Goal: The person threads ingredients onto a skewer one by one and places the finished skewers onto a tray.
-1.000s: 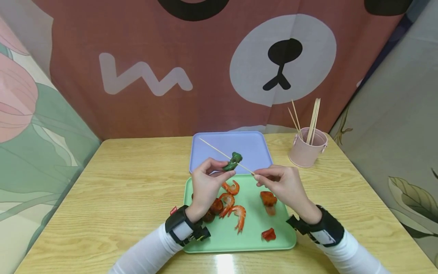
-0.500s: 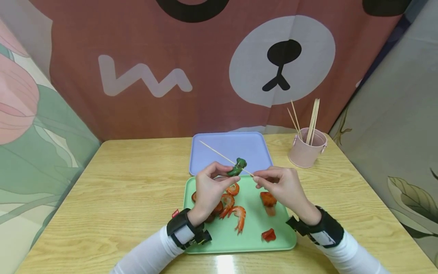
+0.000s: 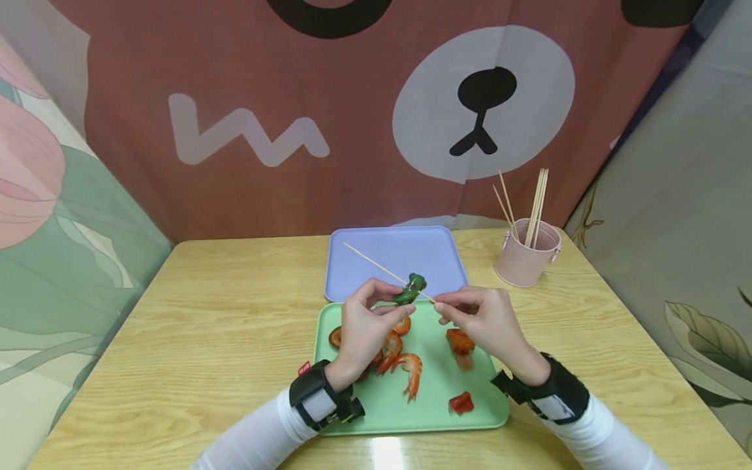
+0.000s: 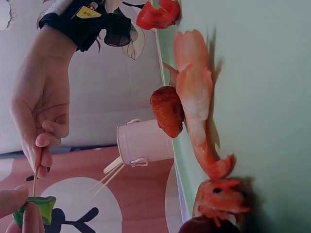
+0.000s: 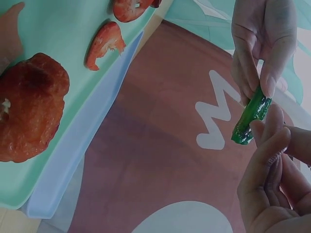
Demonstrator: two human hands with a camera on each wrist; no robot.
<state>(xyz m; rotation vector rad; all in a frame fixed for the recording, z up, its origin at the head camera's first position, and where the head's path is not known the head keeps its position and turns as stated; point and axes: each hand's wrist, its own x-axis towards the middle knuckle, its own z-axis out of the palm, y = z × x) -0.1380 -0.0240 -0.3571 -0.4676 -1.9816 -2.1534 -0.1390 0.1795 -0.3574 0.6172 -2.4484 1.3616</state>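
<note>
In the head view my left hand (image 3: 365, 329) pinches a glossy piece of green pepper (image 3: 412, 288) between thumb and fingers. A thin wooden skewer (image 3: 374, 263) runs through the pepper, its long free end pointing to the back left. Close to the pepper, my right hand (image 3: 490, 320) pinches the skewer's near end. Both hands are raised over the far part of the green tray (image 3: 435, 408). The pepper (image 4: 47, 208) looks hollow and paler inside in the left wrist view. From the right wrist, the pepper (image 5: 251, 116) lies between both hands' fingertips; the skewer is hidden there.
Several shrimp (image 3: 413, 373), mushroom pieces (image 3: 335, 337) partly behind my left hand, a browned chunk (image 3: 460, 341) and a red pepper piece (image 3: 461, 402) lie on the green tray. Behind it sits a blue tray (image 3: 352, 261). A pink bucket (image 3: 525, 261) of skewers stands back right.
My left hand has moved right and slightly down, carrying the green pepper along the skewer toward my right hand. My right hand stays nearly still, still pinching the skewer.
</note>
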